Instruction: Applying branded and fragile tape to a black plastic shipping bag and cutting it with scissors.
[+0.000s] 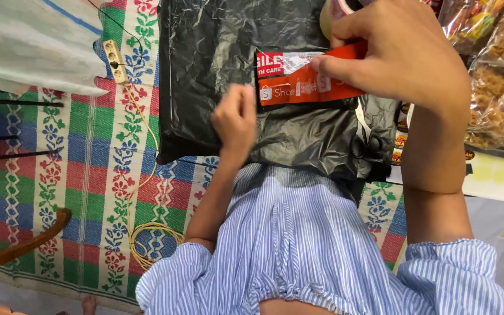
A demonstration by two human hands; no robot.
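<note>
Orange tape (313, 84) pinched in right hand (403, 52) over black parcel (217, 64); left hand (235, 119) fisted, empty.

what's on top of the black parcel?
On the black plastic parcel: orange-red printed tape, pulled by the right hand from a tape roll; left hand presses beside it. Contents are hidden by the opaque wrap.

Left hand (235, 119) curled into a loose fist, bare forearm stretched forward, right hand (406, 55) pinched shut, fingertips (322, 64) pressed together, striped sleeves gathered at the elbows
</note>
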